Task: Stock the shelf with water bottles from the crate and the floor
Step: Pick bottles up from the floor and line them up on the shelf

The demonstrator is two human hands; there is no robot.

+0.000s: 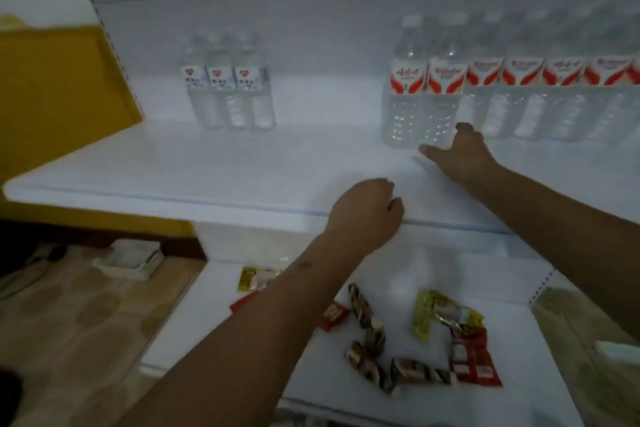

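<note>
White shelf, bottle touching right fingers

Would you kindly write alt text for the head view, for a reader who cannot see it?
Two bare arms reach over a white shelf: the right hand touches the base of a red-labelled water bottle, and the left hand rests curled on the shelf's front edge. Three smaller bottles stand apart to the left; snack packets lie on the shelf below.

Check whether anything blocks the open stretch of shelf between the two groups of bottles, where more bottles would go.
Nothing visible does. The shelf lies bare between the small bottles on the left and the red-labelled bottles on the right. The right hand touches the nearest red-labelled bottle; the left hand rests at the shelf's front edge. Neither holds a bottle.
</note>
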